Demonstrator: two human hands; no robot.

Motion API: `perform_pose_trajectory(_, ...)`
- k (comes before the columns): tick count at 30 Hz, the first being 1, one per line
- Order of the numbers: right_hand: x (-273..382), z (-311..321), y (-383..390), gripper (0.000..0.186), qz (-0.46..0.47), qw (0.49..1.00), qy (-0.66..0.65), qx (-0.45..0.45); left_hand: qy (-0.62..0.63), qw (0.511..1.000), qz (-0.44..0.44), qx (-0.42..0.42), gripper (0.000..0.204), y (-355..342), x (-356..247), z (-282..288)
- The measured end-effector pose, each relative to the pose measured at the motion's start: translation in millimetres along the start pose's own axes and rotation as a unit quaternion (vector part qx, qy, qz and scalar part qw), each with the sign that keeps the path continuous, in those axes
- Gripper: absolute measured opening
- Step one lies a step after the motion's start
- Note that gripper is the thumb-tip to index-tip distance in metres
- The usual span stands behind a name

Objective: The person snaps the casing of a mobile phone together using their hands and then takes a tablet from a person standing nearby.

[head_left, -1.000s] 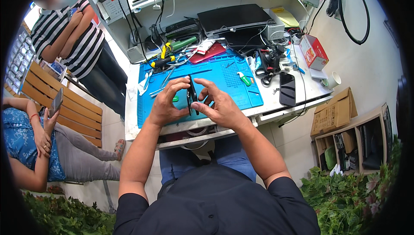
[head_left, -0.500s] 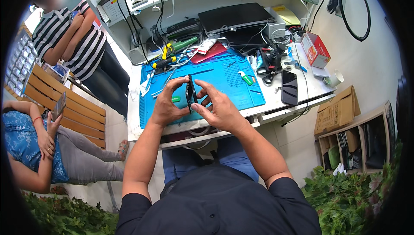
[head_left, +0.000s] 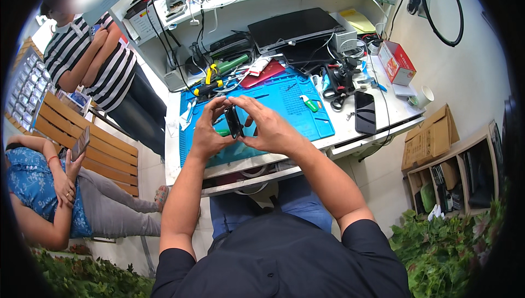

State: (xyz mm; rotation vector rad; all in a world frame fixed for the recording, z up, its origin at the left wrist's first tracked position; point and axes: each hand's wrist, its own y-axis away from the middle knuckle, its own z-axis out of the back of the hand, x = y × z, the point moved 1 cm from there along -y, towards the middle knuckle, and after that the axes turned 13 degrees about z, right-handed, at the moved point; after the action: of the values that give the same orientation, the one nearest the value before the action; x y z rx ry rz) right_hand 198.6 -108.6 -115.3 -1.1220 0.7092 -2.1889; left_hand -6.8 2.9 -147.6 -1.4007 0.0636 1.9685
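A black smartphone (head_left: 233,122) stands on edge between my two hands, above the near part of a blue repair mat (head_left: 314,126). My left hand (head_left: 208,135) grips its left side, with fingers curled over the top and the thumb low. From the right, my right hand (head_left: 272,129) holds it the same way, fingertips meeting the left ones at the top. The phone is seen nearly edge-on, so its faces are mostly hidden. Just left of it, a small green item (head_left: 222,132) on the mat is partly covered by my left hand. A green-and-white tool (head_left: 310,103) lies on the mat farther right.
Pliers (head_left: 208,87), cables and a red sheet (head_left: 264,74) crowd the mat's far side. Another dark phone (head_left: 365,113) lies at the right, near scissors (head_left: 339,102) and a red-and-white box (head_left: 396,63). Two people are at the left, one standing, one seated.
My hands have drawn closer around the phone and tilted it slightly, its top now leaning left. The right fingers have come over its top edge. The whole view has shifted a little.
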Motion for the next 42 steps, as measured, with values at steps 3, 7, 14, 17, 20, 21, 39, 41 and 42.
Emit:
perform_pose_trajectory(3, -1, 8, -11, 0.101, 0.028, 0.999, -0.021, 0.013, 0.019, 0.999, 0.023, 0.011, 0.107, -6, -3, 1)
perform_pose_trajectory(7, -9, 19, -23, 0.09, -0.013, 0.999, -0.049, 0.015, 0.025, 0.998, 0.049, 0.016, 0.108, -15, -8, 3)
perform_pose_trajectory(14, -16, 28, -23, 0.086, -0.082, 0.988, -0.128, -0.026, 0.056, 0.995, 0.07, 0.05, 0.104, -20, -18, 2)
perform_pose_trajectory(17, -21, 25, -20, 0.086, -0.082, 0.987, -0.131, -0.035, 0.064, 0.994, 0.068, 0.051, 0.1, -18, -15, 0)
perform_pose_trajectory(20, -20, 27, -20, 0.084, -0.094, 0.987, -0.126, -0.027, 0.059, 0.994, 0.074, 0.062, 0.094, -20, -11, 0)
perform_pose_trajectory(21, -20, 28, -20, 0.083, -0.101, 0.987, -0.124, -0.022, 0.047, 0.993, 0.076, 0.071, 0.093, -22, -11, 2)
perform_pose_trajectory(39, -52, 21, -7, 0.102, -0.109, 0.949, -0.282, -0.094, -0.007, 0.976, 0.156, 0.153, 0.086, -44, -13, 1)
perform_pose_trajectory(41, -56, 18, -6, 0.102, -0.093, 0.961, -0.245, -0.089, 0.001, 0.973, 0.169, 0.156, 0.085, -42, -13, 2)
perform_pose_trajectory(42, -56, 17, -7, 0.101, -0.093, 0.958, -0.255, -0.088, -0.007, 0.973, 0.168, 0.156, 0.086, -44, -14, 3)
